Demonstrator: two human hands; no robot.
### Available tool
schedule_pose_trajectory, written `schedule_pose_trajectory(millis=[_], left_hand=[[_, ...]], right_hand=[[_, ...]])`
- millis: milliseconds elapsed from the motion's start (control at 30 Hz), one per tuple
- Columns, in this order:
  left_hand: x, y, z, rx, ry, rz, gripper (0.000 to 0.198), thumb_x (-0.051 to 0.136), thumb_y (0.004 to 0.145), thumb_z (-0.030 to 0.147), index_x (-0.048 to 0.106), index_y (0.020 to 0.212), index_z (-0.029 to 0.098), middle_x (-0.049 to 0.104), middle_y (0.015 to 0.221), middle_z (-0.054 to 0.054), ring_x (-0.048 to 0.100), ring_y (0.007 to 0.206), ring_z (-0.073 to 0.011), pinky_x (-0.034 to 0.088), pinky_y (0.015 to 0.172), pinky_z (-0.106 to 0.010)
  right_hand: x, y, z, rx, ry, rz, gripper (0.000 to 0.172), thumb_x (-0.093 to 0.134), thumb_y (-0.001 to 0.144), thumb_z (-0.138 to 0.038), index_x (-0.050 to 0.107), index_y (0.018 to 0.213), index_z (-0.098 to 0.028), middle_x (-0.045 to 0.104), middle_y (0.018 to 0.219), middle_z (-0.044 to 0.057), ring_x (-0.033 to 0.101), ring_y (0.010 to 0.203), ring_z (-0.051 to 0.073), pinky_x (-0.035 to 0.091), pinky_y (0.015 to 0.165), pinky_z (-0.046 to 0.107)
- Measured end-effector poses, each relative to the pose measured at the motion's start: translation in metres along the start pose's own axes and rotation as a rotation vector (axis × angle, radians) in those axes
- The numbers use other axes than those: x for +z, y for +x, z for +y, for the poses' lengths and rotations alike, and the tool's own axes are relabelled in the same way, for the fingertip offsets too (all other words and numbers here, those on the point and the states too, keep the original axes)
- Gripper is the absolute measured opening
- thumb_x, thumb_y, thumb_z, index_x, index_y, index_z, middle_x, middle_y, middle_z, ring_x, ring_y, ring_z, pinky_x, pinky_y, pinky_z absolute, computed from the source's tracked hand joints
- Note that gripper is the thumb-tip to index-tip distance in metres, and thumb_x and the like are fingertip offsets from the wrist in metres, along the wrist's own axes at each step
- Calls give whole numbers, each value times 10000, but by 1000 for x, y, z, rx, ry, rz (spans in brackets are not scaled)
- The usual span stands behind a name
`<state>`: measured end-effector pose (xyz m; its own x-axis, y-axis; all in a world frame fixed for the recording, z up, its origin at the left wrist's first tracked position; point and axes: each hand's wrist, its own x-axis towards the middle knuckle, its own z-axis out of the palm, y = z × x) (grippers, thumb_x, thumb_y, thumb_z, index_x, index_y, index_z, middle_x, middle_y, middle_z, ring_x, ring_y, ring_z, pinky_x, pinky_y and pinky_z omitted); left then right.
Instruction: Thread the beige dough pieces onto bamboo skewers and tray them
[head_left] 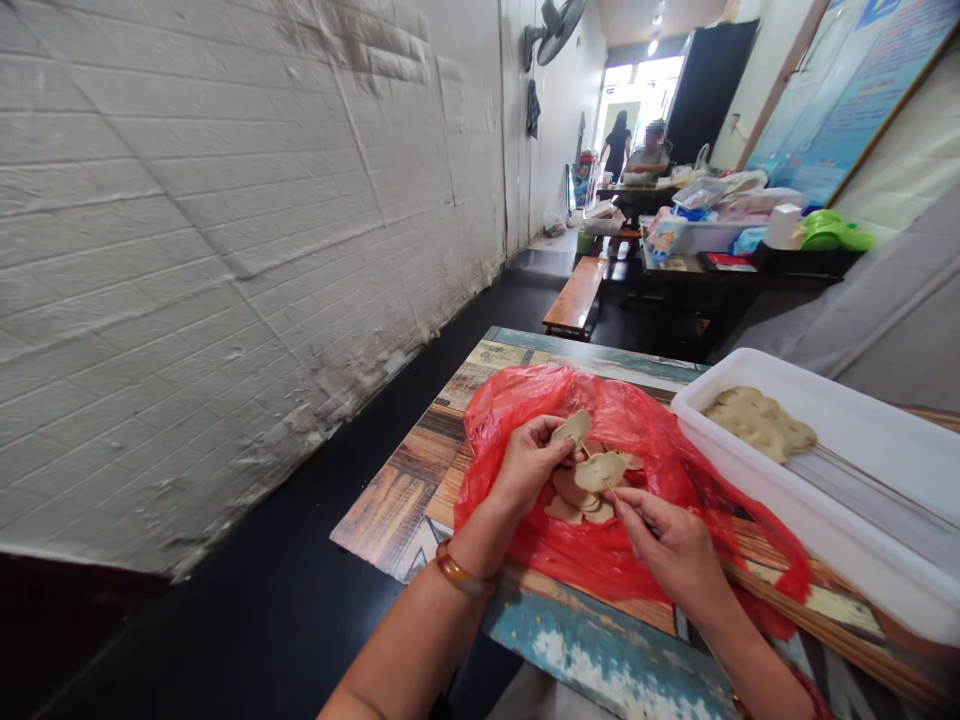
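My left hand [527,462] pinches a thin, flat tan food slice [573,428] between thumb and fingers. A thin wooden skewer [611,491] is gripped near its lower part by my right hand [666,540]. Another tan slice [600,471] is threaded on that skewer, and the skewer's upper end meets the slice in my left hand. Below both hands, several loose slices [576,492] lie in an opened red plastic bag [517,395] on the wood-patterned table [397,500].
To the right stands a white plastic tub [847,378] holding skewered tan slices [759,424]. A bundle of bare skewers [825,618] lies by its near side. Beyond are a bench [576,294], a cluttered table [686,262] and two people. A white wall [247,250] runs along the left.
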<state>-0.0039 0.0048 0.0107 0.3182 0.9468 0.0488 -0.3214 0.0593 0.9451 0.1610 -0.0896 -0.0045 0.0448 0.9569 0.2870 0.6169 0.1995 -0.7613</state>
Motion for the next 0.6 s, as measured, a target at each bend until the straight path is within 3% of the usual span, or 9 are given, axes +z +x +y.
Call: schedule_pose_trajectory(millis=[133,300,600], left_hand=[[-1,0,1,-46,-69,-40,321,744,672,348,618,863,122,643,668,-33,590,599,-119,445,605,-228],[-3,-1,2,-122,-176,-63,300,759,655,302,619,851,123,630,691,-26,579,590,-99,443,609,-218],[-3,1,2,-222,-242,-11,277,753,603,326,614,710,111,592,604,-20,537,500,-84,389,503,-194]], right_hand=[[-1,0,0,-9,-14,17,278,483,874,-347,714,923,-200,751,774,36,703,622,191,557,596,252],[-2,0,2,-39,-19,27,265,499,866,-332,724,926,-203,759,864,47,721,751,215,570,725,290],[-2,0,4,-74,-33,32,275,512,857,-352,740,912,-209,758,885,71,725,779,246,595,727,357]])
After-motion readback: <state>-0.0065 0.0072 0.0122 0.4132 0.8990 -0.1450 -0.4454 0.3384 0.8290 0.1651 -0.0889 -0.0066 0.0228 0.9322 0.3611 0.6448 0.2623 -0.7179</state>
